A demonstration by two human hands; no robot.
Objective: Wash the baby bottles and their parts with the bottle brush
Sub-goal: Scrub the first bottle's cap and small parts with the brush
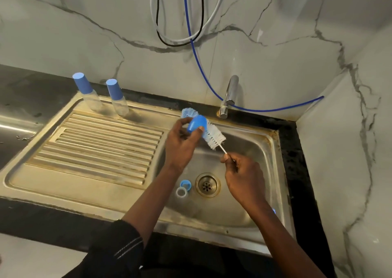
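Note:
Over the steel sink basin [250, 150], my left hand [180, 144] grips a blue bottle cap [197, 125]. The blue and white bottle brush [212, 134] lies against the cap, its blue tip sticking out beyond it. My right hand [241, 173] pinches the brush's thin white handle. A clear bottle [184, 197] lies on its side in the basin, left of the drain [207, 184], with a blue ring [185, 184] by its mouth. Two capped baby bottles [89, 93] [117, 99] stand upright at the back of the ribbed drainboard [95, 144].
A chrome tap [229, 95] rises behind the basin, shut off. A blue hose [265, 109] runs along the back wall to the right corner; more cables hang above. Black countertop borders the sink. The marble wall closes in on the right.

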